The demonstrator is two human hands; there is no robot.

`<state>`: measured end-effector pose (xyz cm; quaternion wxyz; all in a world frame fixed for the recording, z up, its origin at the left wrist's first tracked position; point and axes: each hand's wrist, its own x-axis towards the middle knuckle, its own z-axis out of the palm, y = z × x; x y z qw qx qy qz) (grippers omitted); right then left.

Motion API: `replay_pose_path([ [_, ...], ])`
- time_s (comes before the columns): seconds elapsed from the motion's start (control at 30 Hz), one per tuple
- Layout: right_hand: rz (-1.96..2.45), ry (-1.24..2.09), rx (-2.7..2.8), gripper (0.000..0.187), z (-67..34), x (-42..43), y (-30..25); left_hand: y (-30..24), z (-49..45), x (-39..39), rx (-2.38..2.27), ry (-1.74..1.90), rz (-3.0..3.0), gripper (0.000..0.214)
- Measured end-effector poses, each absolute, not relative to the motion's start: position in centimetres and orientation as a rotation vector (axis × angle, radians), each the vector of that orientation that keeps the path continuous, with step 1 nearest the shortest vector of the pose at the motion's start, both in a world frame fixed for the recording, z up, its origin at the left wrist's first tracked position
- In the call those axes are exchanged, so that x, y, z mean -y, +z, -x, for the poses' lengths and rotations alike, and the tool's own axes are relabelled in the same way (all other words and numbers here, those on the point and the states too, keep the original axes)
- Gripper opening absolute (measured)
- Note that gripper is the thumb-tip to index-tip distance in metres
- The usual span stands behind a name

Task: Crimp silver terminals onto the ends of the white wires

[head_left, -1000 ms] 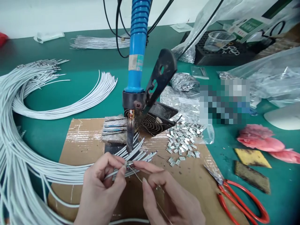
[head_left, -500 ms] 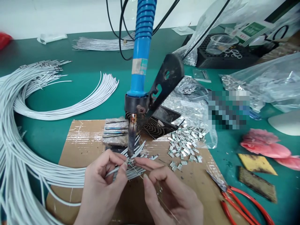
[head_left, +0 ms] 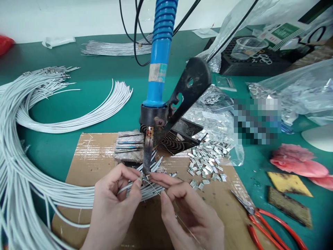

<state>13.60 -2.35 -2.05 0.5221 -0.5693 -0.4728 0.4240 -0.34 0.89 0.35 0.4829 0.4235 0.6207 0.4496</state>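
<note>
My left hand [head_left: 114, 205] pinches the end of a white cable [head_left: 125, 188] between thumb and forefinger, just under the tip of a blue-handled soldering iron [head_left: 156, 83]. The iron points downward in a black stand [head_left: 191, 81]. A small shiny metal piece [head_left: 147, 177] sits at the tip, between the fingertips of both hands. In my right hand [head_left: 194, 211], thumb and fingers close on a thin solder wire [head_left: 187, 230] that runs up towards the tip. The exact contact at the tip is partly hidden by fingers.
Bundled white cables [head_left: 52, 187] curve along the left. Cardboard [head_left: 91, 149] lies under the hands. Loose metal tabs [head_left: 205, 161] are heaped right of the stand. Red-handled pliers [head_left: 270, 222], a yellow sponge [head_left: 290, 184] and a brown pad [head_left: 290, 206] lie at right.
The view has shifted slightly, so the iron and the things at right appear a little further right. Both hands keep nearly the same place and grip at the iron's tip.
</note>
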Motion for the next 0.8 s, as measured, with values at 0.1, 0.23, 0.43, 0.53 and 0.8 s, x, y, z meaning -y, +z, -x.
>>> replay_pose_path([
  [0.1,1.327,1.058,1.075,0.022,-13.4,2.2,-2.1,0.7,0.2,-1.3,-1.524,1.139,-0.981,0.012],
  [0.23,1.285,1.072,1.016,0.022,-13.1,2.1,-2.2,1.2,-0.2,-1.7,-1.520,1.167,-0.914,0.011],
  [0.43,1.269,1.079,0.998,0.023,-13.0,2.1,-2.2,1.5,-0.3,-2.1,-1.525,1.163,-0.880,0.010],
  [0.53,1.276,1.061,1.013,0.022,-13.0,2.1,-2.2,1.5,-0.3,-2.2,-1.529,1.167,-0.884,0.010],
  [0.8,1.281,1.033,1.024,0.022,-12.8,2.1,-2.1,1.2,0.1,-1.8,-1.501,1.178,-0.910,0.013],
])
